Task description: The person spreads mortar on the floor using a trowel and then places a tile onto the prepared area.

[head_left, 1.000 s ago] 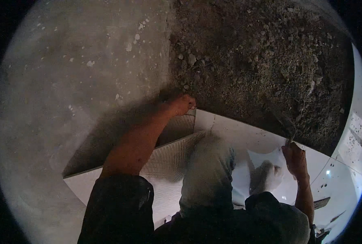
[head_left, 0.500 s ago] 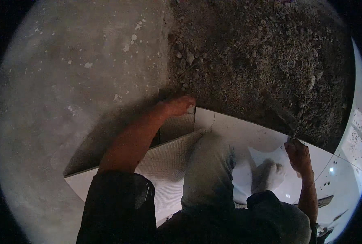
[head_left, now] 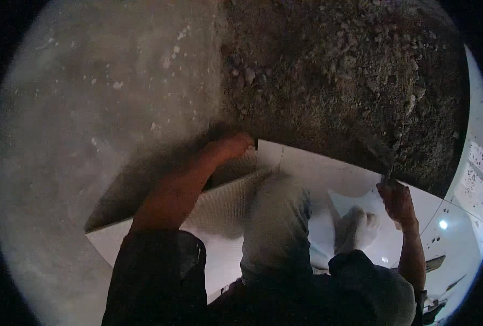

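Note:
In my right hand point(head_left: 398, 204) is the handle of a trowel, fingers wrapped round it. The dark trowel blade point(head_left: 374, 148) reaches over the rough mortar bed, just past the edge of the laid white tile point(head_left: 323, 171). My left hand point(head_left: 233, 146) is by that tile's far left corner, with its fingers curled together. Whatever those fingers hold, if anything, is too small and dark to make out. Below my left forearm a loose tile point(head_left: 222, 212) stands tilted, its ridged face toward me. My bent knee point(head_left: 277, 223) hides part of it.
Dark, lumpy mortar point(head_left: 334, 70) covers the far right, meeting a grey wall-like surface point(head_left: 116, 98) with pale specks at the left. More glossy white tiles point(head_left: 459, 233) lie to the right, spotted with dirt. My foot point(head_left: 355, 228) rests on the laid tile.
My left hand has drawn slightly left, away from the tile's corner. The right hand and trowel have barely shifted; the whole view has moved a little.

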A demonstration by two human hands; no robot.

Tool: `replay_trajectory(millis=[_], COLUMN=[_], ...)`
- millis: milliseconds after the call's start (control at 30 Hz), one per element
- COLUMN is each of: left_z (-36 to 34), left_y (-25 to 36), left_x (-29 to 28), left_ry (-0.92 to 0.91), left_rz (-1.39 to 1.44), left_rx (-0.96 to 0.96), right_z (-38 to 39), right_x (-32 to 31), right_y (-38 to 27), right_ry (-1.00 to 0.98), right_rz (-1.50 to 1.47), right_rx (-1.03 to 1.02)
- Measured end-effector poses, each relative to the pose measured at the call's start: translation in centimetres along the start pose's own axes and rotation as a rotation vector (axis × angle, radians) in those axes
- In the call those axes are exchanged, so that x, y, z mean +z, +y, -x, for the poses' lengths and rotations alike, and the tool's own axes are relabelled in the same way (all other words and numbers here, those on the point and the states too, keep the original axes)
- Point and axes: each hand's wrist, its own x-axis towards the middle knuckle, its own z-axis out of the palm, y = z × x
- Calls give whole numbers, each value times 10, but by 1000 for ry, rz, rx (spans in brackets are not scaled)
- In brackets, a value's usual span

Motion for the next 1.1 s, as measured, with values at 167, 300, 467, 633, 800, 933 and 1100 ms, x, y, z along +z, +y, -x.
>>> replay_trajectory(millis=[167, 300, 467, 633, 800, 933, 1100], left_z=[-2, 12, 19, 62, 105, 98, 86], left_y=[36, 54, 109, 207, 228, 215, 212], left_x=[-22, -25, -27, 25, 92, 92, 96], left_ry=[-194, 89, 533, 560, 884, 862, 847], left_rz=[-3, -78, 60, 239, -395, 45, -33], left_rx=[-95, -141, -328, -135, 227, 268, 227], right_z=[-4, -1, 3, -40, -10, 16, -1], right_x=[-7, -11, -17, -114, -91, -57, -112], right_y=[-18, -12, -9, -23, -17, -4, -28], right_ry=[13, 26, -216, -102, -155, -48, -212], right_rz=[-209, 84, 398, 371, 462, 527, 418], right_rx=[329, 3, 150, 436, 188, 73, 407])
